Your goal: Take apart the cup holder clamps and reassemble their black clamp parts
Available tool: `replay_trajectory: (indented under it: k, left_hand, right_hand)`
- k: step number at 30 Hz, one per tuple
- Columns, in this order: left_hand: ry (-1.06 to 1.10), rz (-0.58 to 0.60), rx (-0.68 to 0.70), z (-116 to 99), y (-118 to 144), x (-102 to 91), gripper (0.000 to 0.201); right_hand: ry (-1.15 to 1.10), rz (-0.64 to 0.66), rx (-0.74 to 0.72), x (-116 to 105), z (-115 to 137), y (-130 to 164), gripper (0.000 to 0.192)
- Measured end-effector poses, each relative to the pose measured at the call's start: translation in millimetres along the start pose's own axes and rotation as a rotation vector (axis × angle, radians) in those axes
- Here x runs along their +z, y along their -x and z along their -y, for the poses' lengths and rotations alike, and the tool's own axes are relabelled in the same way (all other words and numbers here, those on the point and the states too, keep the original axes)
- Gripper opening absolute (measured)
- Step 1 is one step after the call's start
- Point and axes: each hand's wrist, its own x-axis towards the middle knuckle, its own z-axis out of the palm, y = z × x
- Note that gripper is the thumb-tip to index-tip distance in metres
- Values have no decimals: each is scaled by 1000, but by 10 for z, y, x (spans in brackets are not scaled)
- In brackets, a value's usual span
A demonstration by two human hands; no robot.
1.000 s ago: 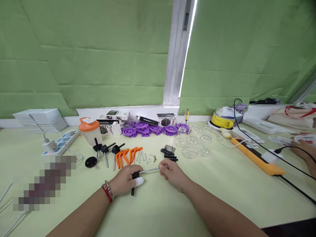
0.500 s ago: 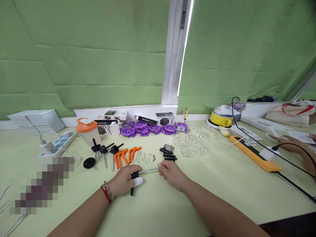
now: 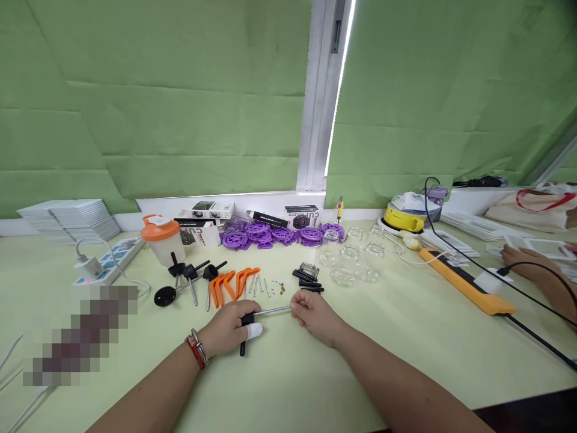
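Almost nothing has changed over the last second: both hands remain in the lower middle of the frame, only the view drifting slightly. The left hand (image 3: pixel 228 332) is closed around the black handle (image 3: pixel 244 337) of a T-shaped part, one fingertip wrapped in white. The right hand (image 3: pixel 315 314) pinches the far end of its metal rod (image 3: pixel 273 311), which spans the gap between the hands just above the desk (image 3: pixel 288 385). So the grip looks settled, with no turning or sliding to be seen.

Just beyond the hands lie orange brackets (image 3: pixel 232 282), loose screws (image 3: pixel 261 285) and black pieces (image 3: pixel 308 278). The desk below the hands in the frame is open. At far right a co-worker's hand (image 3: pixel 525 264) has drawn back toward the edge.
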Motion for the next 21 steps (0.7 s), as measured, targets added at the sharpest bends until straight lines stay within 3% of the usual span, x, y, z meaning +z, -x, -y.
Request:
replay_trajectory:
  k: [7,13,17,21]
  left_hand:
    - [5,1,10,12,-4,-4,27]
    - [29,-4,2,37,-4,1,29]
    - [40,5,-1,38,-12,6,28]
    - [38,9,-4,27,-23,2,28]
  right_hand:
    - [78,-19,-6,11,-1,-18,33]
    - [-59,31,29,-11,73,34,14]
    - [-36,31,16,-14,44,21,7]
    - [21,25,37,-13,29,3,17]
